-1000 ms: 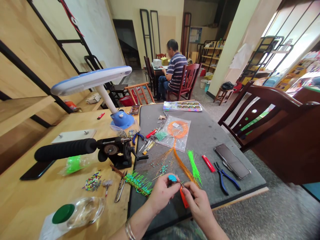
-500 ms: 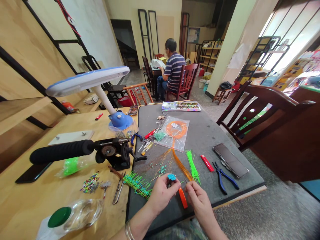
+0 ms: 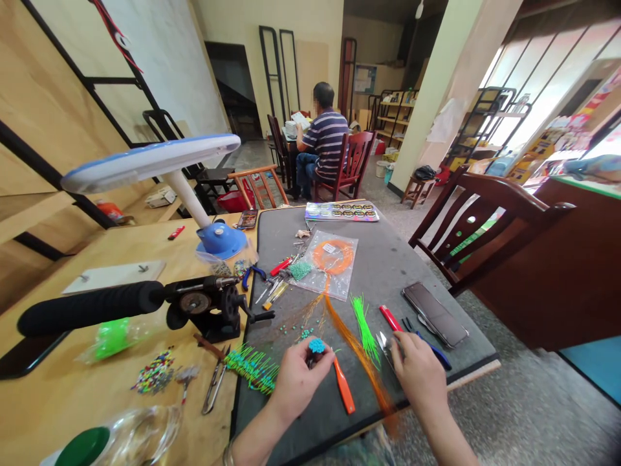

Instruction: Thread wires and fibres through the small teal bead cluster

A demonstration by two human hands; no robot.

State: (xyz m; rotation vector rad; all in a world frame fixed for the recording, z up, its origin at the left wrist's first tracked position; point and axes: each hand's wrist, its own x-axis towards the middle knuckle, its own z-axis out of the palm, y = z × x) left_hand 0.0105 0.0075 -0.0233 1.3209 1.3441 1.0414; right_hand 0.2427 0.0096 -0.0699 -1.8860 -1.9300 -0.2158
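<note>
A small turquoise beaded cluster (image 3: 317,345) is pinched in my left hand (image 3: 297,378), with a short green strand poking out beside the thumb. My right hand (image 3: 421,367) is closed, off to the right, at a pair of snips (image 3: 385,344) whose pointed silver blades show; their handles are hidden under the fingers. Just behind this hand lie blue-handled pliers (image 3: 440,355), partly covered. Between my hands rests an orange-handled tool (image 3: 344,386). A bundle of orange fibres (image 3: 356,346) runs past it to the table's front edge. Bright green strands (image 3: 363,327) lie further back.
Green strands with turquoise tips (image 3: 250,369) lie left on the grey mat (image 3: 388,259). A black hand-crank vise (image 3: 208,304), a blue-based lamp (image 3: 220,238) and a green-lidded jar (image 3: 82,446) stand left. A phone (image 3: 435,314) lies right. Another person (image 3: 325,142) sits at a far table.
My right hand has moved away from the left hand, rightward to the snips, whose blades now show. My left hand keeps the beaded cluster. The orange fibres now trail to the table edge.
</note>
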